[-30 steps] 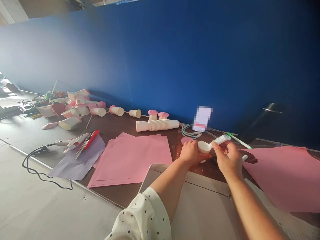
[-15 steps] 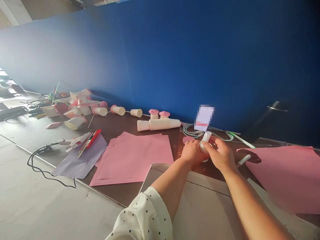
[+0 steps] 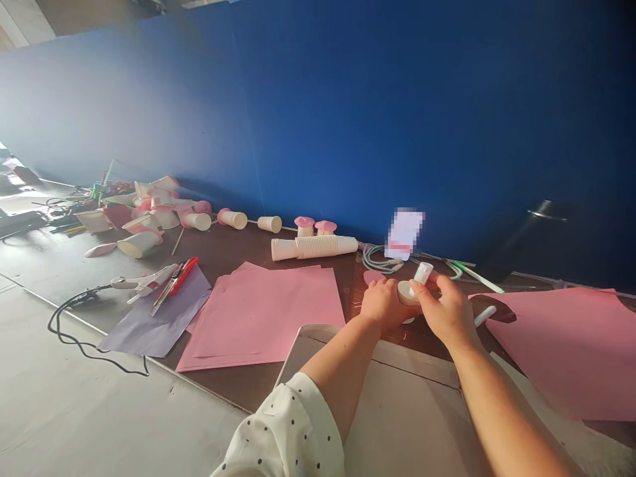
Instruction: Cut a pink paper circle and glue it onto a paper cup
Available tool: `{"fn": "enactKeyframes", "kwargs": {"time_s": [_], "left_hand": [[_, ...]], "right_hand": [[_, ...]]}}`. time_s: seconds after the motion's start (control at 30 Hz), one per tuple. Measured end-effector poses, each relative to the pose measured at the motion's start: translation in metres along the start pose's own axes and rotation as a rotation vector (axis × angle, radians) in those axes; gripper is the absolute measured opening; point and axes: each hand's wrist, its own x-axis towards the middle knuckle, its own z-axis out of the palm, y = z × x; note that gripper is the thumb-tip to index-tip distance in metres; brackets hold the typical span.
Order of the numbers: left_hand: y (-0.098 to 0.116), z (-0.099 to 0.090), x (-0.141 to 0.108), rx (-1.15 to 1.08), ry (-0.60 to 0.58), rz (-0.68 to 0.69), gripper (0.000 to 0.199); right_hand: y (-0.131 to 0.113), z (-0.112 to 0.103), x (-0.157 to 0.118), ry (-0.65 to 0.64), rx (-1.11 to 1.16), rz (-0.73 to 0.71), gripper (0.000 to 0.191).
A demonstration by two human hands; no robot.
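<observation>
My left hand [image 3: 382, 303] is wrapped round a white paper cup [image 3: 406, 293], whose round flat end faces up. Its lower part is mostly hidden by the fingers. In my right hand [image 3: 448, 310] a short white cylinder, apparently a glue stick [image 3: 423, 271], is pinched between thumb and fingers, tilted beside the cup's end. A pink paper disc [image 3: 373, 277] lies just behind my left hand. On the right, a white pen-like stick [image 3: 485, 315] rests near my right wrist.
Pink sheets [image 3: 268, 315] lie left, another pink sheet [image 3: 571, 351] right. A nested cup stack [image 3: 315, 248] lies behind. Farther left are a red cutter [image 3: 175, 283], a corded white glue gun [image 3: 144, 281] and cups with pink tops [image 3: 142, 228]. A blue partition [image 3: 348, 119] borders the table.
My right hand has shifted slightly right with the glue stick, uncovering more of the cup's round end. My left hand stays round the cup. The view has moved a little.
</observation>
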Motion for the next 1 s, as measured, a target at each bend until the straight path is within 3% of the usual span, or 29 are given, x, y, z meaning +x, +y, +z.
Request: {"fn": "enactKeyframes", "kwargs": {"time_s": [0.17,0.37,0.53,0.8,0.9,1.0], "left_hand": [[0.0,0.001,0.001,0.005,-0.006,-0.002,0.054],[0.0,0.003,0.001,0.01,-0.003,-0.008,0.053],[-0.001,0.004,0.001,0.007,0.012,0.014,0.054],[-0.002,0.006,0.002,-0.015,0.012,0.019,0.062],[0.0,0.004,0.001,-0.025,0.016,-0.003,0.069],[0.0,0.002,0.001,-0.015,0.006,0.006,0.073]], "right_hand": [[-0.006,0.001,0.0,-0.079,0.111,0.066,0.038],[-0.003,0.009,0.005,0.039,0.116,0.069,0.039],[0.003,0.004,0.001,0.081,0.042,0.057,0.038],[-0.001,-0.001,-0.003,-0.034,0.156,0.142,0.04],[0.0,0.0,-0.003,0.031,0.2,0.153,0.039],[0.004,0.001,-0.002,0.111,0.408,0.224,0.039]]}}
